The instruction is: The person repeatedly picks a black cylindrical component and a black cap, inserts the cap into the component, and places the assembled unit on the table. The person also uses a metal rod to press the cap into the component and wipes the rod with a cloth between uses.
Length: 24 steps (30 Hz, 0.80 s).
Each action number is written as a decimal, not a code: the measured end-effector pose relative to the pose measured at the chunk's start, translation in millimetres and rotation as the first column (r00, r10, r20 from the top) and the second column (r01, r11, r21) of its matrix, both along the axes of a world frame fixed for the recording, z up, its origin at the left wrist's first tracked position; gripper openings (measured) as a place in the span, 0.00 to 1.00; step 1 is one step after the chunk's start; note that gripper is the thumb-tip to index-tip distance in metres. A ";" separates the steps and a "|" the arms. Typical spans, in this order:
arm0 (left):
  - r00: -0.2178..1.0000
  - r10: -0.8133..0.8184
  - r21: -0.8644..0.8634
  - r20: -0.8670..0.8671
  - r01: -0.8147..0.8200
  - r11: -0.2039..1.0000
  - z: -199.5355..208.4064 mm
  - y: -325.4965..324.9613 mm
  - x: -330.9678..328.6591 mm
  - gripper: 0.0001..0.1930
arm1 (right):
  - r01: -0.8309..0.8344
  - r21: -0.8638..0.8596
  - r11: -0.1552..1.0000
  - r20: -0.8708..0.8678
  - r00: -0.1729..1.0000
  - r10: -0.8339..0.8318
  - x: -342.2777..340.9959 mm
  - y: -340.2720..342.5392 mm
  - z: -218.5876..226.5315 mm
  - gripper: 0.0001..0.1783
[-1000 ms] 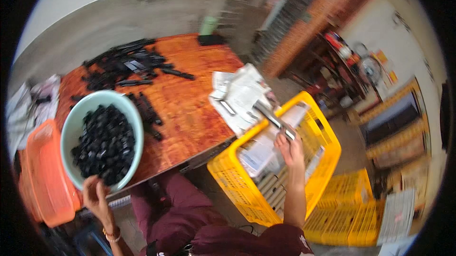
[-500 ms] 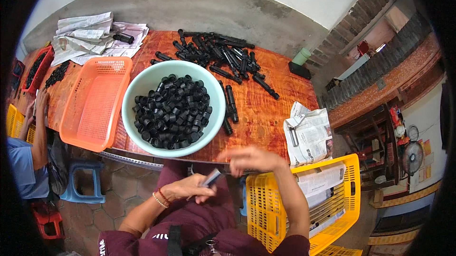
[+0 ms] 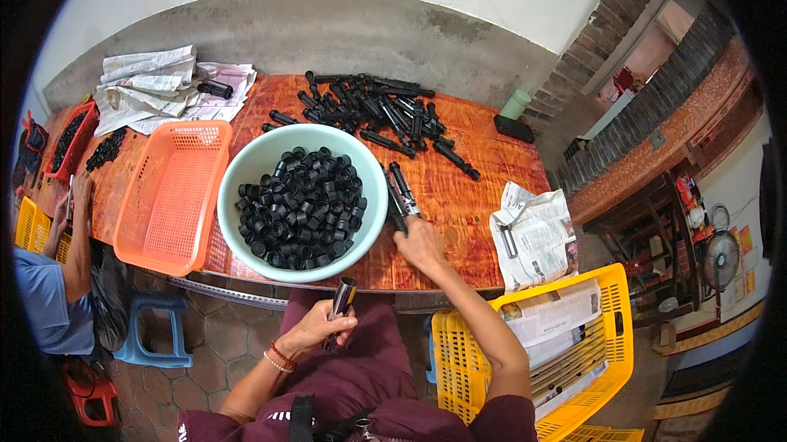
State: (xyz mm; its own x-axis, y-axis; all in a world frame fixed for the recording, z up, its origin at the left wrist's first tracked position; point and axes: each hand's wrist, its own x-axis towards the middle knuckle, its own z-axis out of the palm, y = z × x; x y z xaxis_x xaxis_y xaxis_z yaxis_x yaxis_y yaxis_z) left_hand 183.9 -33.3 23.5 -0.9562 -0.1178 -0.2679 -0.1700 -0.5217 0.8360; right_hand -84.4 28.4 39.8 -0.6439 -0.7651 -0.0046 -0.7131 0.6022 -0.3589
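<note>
My left hand [image 3: 320, 327], with beads on its wrist, is closed round a shiny dark tube [image 3: 344, 293] that stands nearly upright above my lap. At the table's near side, my right hand [image 3: 424, 244] has its fingers on a black ribbed tube [image 3: 397, 211] lying beside the basin; its fingertips are partly hidden. Another black tube [image 3: 400, 178] lies against it. The pale green basin [image 3: 379, 196], left of my right hand, holds many short black rings [image 3: 303, 204]. Farther back lies a loose heap of black tubes [image 3: 385, 110].
An orange basket [image 3: 168, 196] stands left of the basin. Newspaper sheets [image 3: 152, 73] lie at the back left, and a folded newspaper [image 3: 533, 237] at the right. A yellow crate [image 3: 619, 311] with long rods is on my right. At far left, a co-worker's hands [image 3: 78, 196] work over the table.
My right hand has moved forward from the table's edge onto the black tubes beside the basin. My left hand has turned its tube more upright. The view has shifted slightly.
</note>
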 end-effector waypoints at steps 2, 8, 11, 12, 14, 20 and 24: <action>1.000 -0.005 -0.015 -0.016 0.005 1.000 3.9 -0.4 -3.9 0.09 | 0.008 -0.065 0.998 0.059 0.998 -0.004 -7.6 30.3 22.7 0.15; 0.993 0.053 -0.104 -0.108 -0.064 0.992 25.7 -0.3 -29.0 0.09 | 0.233 -0.252 0.939 0.823 0.562 0.082 5.3 113.4 85.2 0.10; 0.948 0.248 -0.077 -0.198 -0.267 0.961 57.9 3.3 -46.2 0.17 | 0.189 -0.349 0.918 0.805 0.562 0.190 25.0 135.9 103.9 0.11; 0.929 0.306 -0.041 -0.207 -0.320 0.946 63.4 3.0 -49.2 0.22 | 0.162 -0.375 0.913 0.801 0.552 0.231 32.1 138.3 107.0 0.11; 0.901 0.334 0.075 -0.277 -0.327 0.942 75.4 2.2 -54.2 0.25 | 0.064 -0.385 0.921 0.779 0.557 0.287 45.0 136.7 109.4 0.13; 0.916 0.332 0.120 -0.224 -0.312 0.942 82.4 1.1 -59.6 0.13 | -0.050 -0.412 0.910 0.892 0.182 0.414 53.3 123.7 73.1 0.16; 0.925 0.340 0.013 -0.166 -0.343 0.939 74.0 5.5 -62.4 0.13 | -0.055 -0.430 0.901 0.797 0.446 0.408 79.5 98.9 66.1 0.19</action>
State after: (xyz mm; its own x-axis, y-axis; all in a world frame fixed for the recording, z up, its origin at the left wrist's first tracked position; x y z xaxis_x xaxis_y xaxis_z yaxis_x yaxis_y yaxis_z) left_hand 121.5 -27.8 97.5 -0.8875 -0.4482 -0.1067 0.1559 -0.5101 0.8458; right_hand -4.9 127.4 106.0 -0.2412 -0.9526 -0.1856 -0.0303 0.1985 -0.9796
